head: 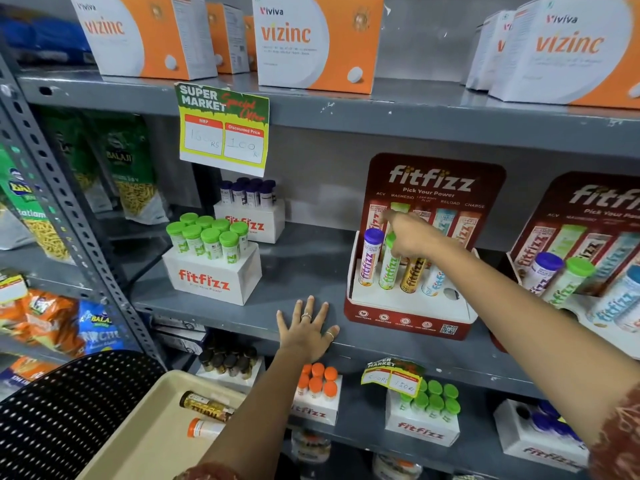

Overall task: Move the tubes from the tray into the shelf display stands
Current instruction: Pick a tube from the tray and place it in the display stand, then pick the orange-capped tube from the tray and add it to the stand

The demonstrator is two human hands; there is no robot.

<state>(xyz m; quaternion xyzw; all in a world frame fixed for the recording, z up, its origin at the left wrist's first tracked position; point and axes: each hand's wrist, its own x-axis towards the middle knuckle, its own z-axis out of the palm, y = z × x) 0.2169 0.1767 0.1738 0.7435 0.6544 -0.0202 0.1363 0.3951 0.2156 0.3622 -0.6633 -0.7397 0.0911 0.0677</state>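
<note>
1. Head view, centre right of the frame: the red display stand (408,317) sits on the middle shelf (311,268). Four tubes stand in its front row: purple-capped (370,258), green-capped (389,265), gold (412,275) and light blue (433,280). One hole (450,293) at the row's right end shows empty.
2. Right hand (412,237): reached over the stand, resting at the tops of the green-capped and gold tubes. Its grip is curled downward; whether it grasps a tube or merely presses one cannot be told, as the fingers hide the contact.
3. Left hand (306,329): flat on the front edge of the middle shelf, fingers spread, grip released, holding nothing.
4. Lower left of the frame: the beige tray (138,441) holds two tubes lying on their sides, a dark gold one (206,405) and an orange-capped one (204,428). The left forearm covers part of the tray, so more may lie hidden.
5. Right edge of the frame: a second stand (588,216) holds several tubes; its empty places cannot be counted.
6. Assessment: the task appears well advanced but unfinished. At least two tubes remain in the tray, and one open hole remains in the nearer stand.
</note>
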